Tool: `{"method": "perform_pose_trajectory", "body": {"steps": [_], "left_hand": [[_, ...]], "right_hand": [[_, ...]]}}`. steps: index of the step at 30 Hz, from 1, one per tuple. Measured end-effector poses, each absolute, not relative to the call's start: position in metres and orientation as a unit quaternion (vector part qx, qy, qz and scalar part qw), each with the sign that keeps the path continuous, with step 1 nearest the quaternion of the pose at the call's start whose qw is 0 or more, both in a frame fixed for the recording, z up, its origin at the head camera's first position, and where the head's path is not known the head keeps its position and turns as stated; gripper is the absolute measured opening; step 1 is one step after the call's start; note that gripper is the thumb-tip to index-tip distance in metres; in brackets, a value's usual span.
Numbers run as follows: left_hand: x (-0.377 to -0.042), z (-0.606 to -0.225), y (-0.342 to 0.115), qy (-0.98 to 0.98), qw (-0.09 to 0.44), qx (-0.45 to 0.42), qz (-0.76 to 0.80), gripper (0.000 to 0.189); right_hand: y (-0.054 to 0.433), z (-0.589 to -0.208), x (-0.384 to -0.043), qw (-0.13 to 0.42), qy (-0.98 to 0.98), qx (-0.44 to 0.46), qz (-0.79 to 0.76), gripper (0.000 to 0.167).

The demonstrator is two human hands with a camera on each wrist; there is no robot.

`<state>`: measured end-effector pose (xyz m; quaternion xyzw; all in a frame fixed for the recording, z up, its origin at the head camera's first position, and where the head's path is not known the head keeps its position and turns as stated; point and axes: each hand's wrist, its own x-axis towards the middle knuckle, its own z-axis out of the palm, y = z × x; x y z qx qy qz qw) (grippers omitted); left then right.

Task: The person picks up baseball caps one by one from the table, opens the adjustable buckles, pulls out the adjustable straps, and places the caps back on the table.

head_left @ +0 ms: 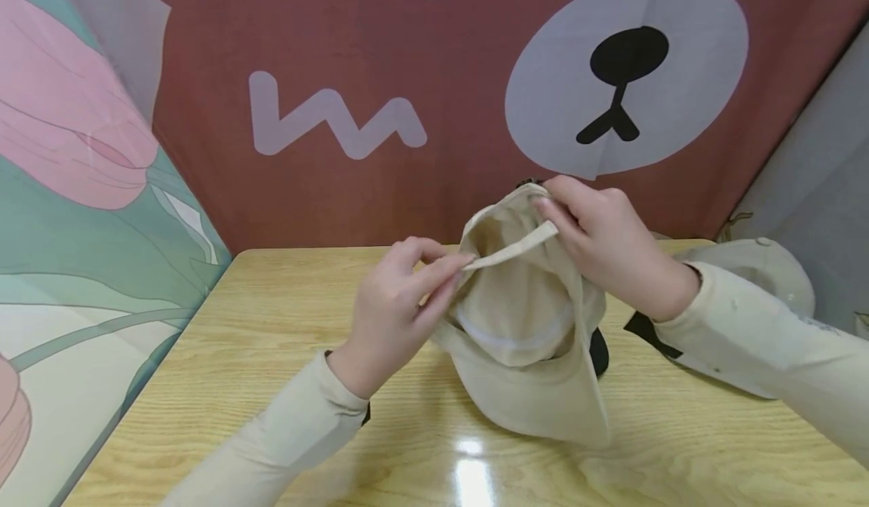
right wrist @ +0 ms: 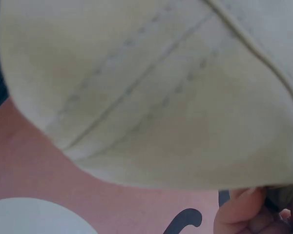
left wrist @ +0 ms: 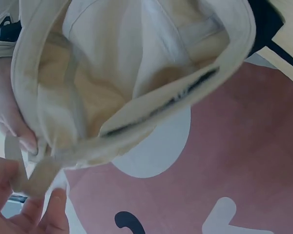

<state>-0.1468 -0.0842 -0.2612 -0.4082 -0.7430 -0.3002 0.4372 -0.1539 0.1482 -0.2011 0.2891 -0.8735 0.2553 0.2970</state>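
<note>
A beige baseball cap (head_left: 536, 397) is held up over the table, its inside facing me and its brim hanging down. My left hand (head_left: 407, 288) pinches the cap's narrow fabric strap (head_left: 512, 252) between thumb and fingers, stretched across the back opening. With fingers curled over the rim, my right hand (head_left: 604, 247) grips the cap near the strap's other side. In the left wrist view the strap (left wrist: 41, 179) bends into a loop beside the left fingertips. The cap's stitched outside (right wrist: 151, 97) fills most of the right wrist view, partly hiding the right fingers.
Another beige cap (head_left: 781, 269) lies at the table's right, partly covered by my right sleeve. The wood-grain table (head_left: 271, 341) stretches below. A reddish printed cloth (head_left: 339, 198) hangs behind it, and a floral one (head_left: 81, 152) stands at left.
</note>
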Motion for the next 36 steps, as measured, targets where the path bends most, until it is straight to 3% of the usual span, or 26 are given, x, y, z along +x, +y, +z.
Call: {"method": "perform_pose_trajectory", "body": {"steps": [4, 13, 19, 25, 36], "left_hand": [[-0.149, -0.263, -0.083, -0.733, 0.431, -0.424, -0.312, 0.023], [-0.15, -0.275, -0.084, -0.744, 0.412, -0.413, -0.325, 0.059], [-0.148, -0.285, -0.089, -0.826, 0.3, -0.339, -0.335, 0.074], [-0.15, -0.29, -0.092, -0.861, 0.195, -0.271, -0.383, 0.072], [-0.153, -0.296, -0.096, -0.862, 0.15, -0.257, -0.41, 0.067]], "right_hand": [[0.146, -0.201, -0.153, 0.292, -0.871, 0.282, 0.276, 0.007], [0.146, -0.202, -0.153, 0.304, -0.861, 0.296, 0.282, 0.005], [0.149, -0.204, -0.154, 0.324, -0.848, 0.317, 0.274, 0.008], [0.151, -0.204, -0.154, 0.332, -0.843, 0.323, 0.274, 0.008], [0.152, -0.204, -0.151, 0.329, -0.841, 0.324, 0.281, 0.008]]}}
